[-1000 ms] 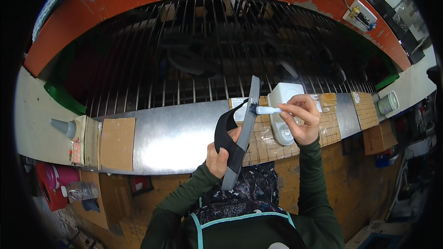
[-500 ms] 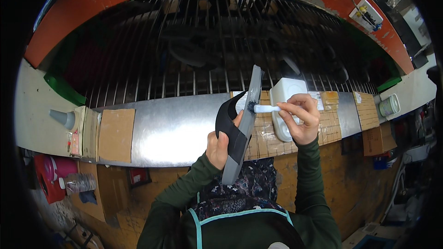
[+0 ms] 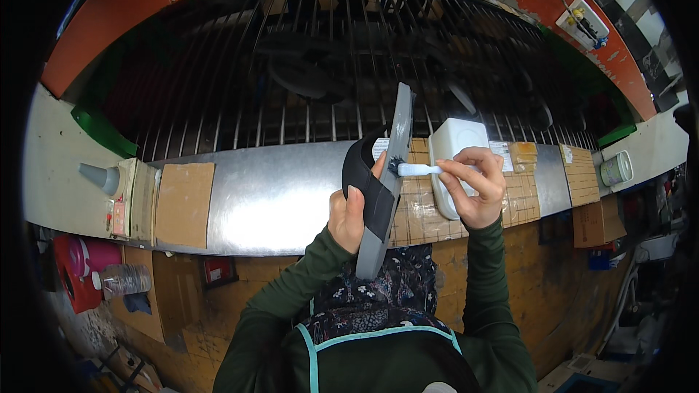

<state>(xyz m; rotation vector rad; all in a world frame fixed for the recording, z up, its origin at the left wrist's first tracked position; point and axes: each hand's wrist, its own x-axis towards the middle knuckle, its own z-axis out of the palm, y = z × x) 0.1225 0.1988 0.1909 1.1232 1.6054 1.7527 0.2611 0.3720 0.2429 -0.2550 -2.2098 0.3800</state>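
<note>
A grey slide sandal sole [image 3: 398, 131] with a wide black strap [image 3: 362, 175] stands on edge in my left hand [image 3: 347, 218]. The left fingers reach inside the strap while the thumb presses on its outside. My right hand [image 3: 477, 185] pinches the pale handle of a small brush [image 3: 419, 169]. Its dark bristles touch the side edge of the sole, part of which looks wet and shiny. Behind the right hand lies a white plastic container [image 3: 460, 135], partly hidden by the fingers.
A metal ledge [image 3: 277, 196] with cardboard [image 3: 429, 211] on it runs before me. Beyond it stretches a rack of metal bars [image 3: 320, 124] with dark sandals on it. At left sit a grey cone [image 3: 100, 177] and a cardboard piece [image 3: 184, 204]; a white tub [image 3: 616, 167] stands right.
The sandal has moved up and away from me with my left hand, so the brush now meets the edge lower along the sole. My right hand has hardly moved.
</note>
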